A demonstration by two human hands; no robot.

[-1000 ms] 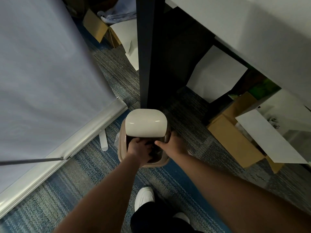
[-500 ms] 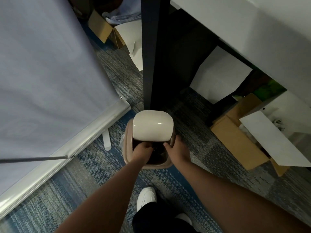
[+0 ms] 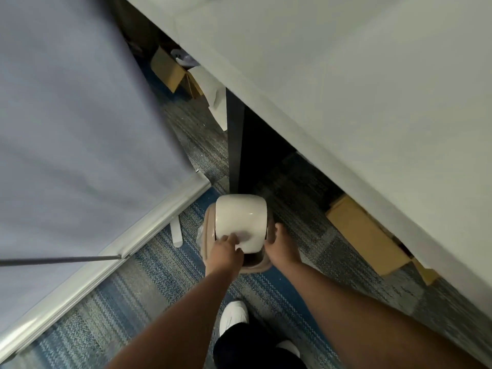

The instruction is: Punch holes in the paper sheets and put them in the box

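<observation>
A small tan waste bin (image 3: 256, 265) with a cream swing lid (image 3: 241, 217) stands on the carpet by a black table leg (image 3: 235, 145). My left hand (image 3: 225, 253) is at the lid's near edge, fingertips touching it. My right hand (image 3: 282, 249) holds the bin's right rim, thumb up along its side. The opening under the lid is mostly hidden by the lid and my hands. No paper sheets, punch or task box can be made out in either hand.
A white tabletop (image 3: 346, 75) overhangs on the right, with cardboard boxes (image 3: 364, 235) under it and another box (image 3: 167, 70) at the back. A grey roll-up screen (image 3: 66, 115) with a metal base bar (image 3: 106, 249) and thin rod (image 3: 61, 260) fills the left. My white shoe (image 3: 233, 318) is below the bin.
My left hand has come out of the bin's opening and now touches the lid's edge. The lid has dropped over more of the opening. The view has tilted up toward the tabletop.
</observation>
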